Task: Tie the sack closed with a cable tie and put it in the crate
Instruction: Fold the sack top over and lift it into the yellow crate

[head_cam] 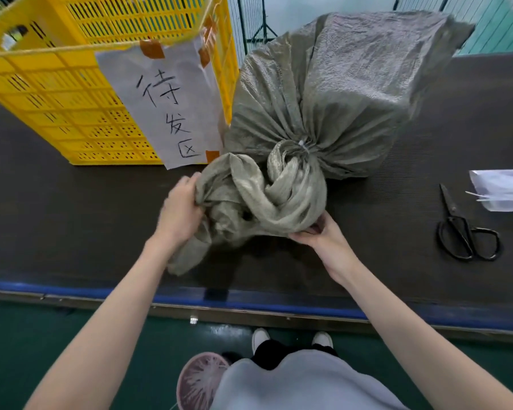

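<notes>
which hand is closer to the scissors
The right hand. It grips the sack's loose end with the scissors lying apart on the mat further to its right. The left hand holds the cloth on the far side from them.

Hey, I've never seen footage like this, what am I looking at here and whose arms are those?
There is no machine here. One camera worn on a person's head looks down at their own bare arms. On the dark table lies a grey-green sack, its neck already cinched by a white cable tie. The left hand and right hand both grip the loose cloth past the tie. A yellow crate with a paper label stands to the left. Black scissors lie to the right.
</notes>
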Demonstrator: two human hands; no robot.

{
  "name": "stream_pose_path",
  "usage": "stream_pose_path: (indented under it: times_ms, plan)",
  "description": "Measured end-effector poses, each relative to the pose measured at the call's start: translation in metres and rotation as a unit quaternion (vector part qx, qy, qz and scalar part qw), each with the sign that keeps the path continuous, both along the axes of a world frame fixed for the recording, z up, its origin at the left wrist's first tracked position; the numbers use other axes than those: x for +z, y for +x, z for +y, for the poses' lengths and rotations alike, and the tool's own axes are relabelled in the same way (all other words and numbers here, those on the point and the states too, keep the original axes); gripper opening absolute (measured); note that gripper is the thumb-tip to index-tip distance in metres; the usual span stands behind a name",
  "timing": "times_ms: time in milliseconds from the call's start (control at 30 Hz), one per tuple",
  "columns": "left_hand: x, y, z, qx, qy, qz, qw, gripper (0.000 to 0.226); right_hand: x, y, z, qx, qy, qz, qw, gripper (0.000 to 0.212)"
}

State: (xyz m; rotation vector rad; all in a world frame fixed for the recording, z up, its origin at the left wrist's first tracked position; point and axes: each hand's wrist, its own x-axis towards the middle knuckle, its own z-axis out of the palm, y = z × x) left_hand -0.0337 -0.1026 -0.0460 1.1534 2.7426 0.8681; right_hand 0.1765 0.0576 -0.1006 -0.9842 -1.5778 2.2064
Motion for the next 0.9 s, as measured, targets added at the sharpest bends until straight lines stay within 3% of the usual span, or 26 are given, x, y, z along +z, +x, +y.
stream_pose_path:
  times_ms: [100,200,267,367,467,567,633,667,767,900]
  plan:
    - [0.012,-0.026,-0.009,0.017,-0.043,0.219,0.975,0.048,0.009,0.003,0.003,-0.033,0.207,-0.021,0.978,0.063]
    - [0.01,-0.041,-0.01,0.007,-0.073,0.321,0.944,0.054,0.028,-0.002,0.014,-0.043,0.441,-0.01,0.897,0.053]
    - [-0.007,-0.039,-0.006,-0.022,-0.133,0.308,0.942,0.063,0.04,-0.011,0.026,-0.017,0.571,-0.047,0.819,0.055]
    - [-0.034,-0.024,-0.005,-0.045,-0.245,0.177,0.952,0.091,0.048,-0.026,0.041,0.02,0.731,-0.161,0.663,0.064]
    - [-0.041,-0.012,-0.011,-0.058,-0.264,0.005,0.963,0.105,0.047,-0.035,0.053,0.071,0.785,-0.226,0.573,0.078]
    - [-0.019,0.004,-0.006,-0.088,-0.072,-0.097,0.989,0.101,0.039,-0.039,0.066,0.098,0.804,-0.269,0.52,0.094]
    - [-0.007,0.015,0.006,-0.089,0.008,-0.075,0.993,0.096,0.033,-0.039,0.073,0.088,0.826,-0.277,0.483,0.092]
    - [-0.005,0.022,0.015,-0.09,-0.003,-0.032,0.995,0.097,0.031,-0.04,0.077,0.072,0.842,-0.27,0.462,0.081]
    - [-0.02,0.036,0.043,-0.099,-0.162,0.1,0.977,0.115,0.026,-0.045,0.094,-0.005,0.893,-0.233,0.384,0.044]
    - [-0.054,0.038,0.071,-0.054,-0.236,0.102,0.965,0.117,0.028,-0.051,0.11,-0.044,0.922,-0.182,0.339,0.03]
